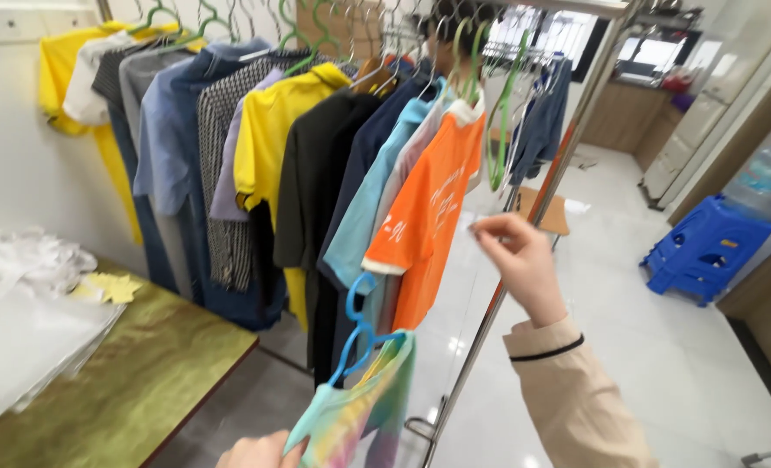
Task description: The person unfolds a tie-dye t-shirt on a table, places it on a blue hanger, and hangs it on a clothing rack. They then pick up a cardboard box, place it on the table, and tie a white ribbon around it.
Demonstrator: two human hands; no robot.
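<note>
The left hand (260, 451), at the bottom edge, is closed on a tie-dye garment (359, 412) hung on a blue hanger (359, 325); its long axis runs upright, hook pointing up. The right hand (524, 264) pinches the sleeve hem of an orange T-shirt (429, 217) on the clothes rail (567, 147). A green worktop (143, 373) lies to the left.

Head view, close, angled down along clothes rack (567, 139)
</note>
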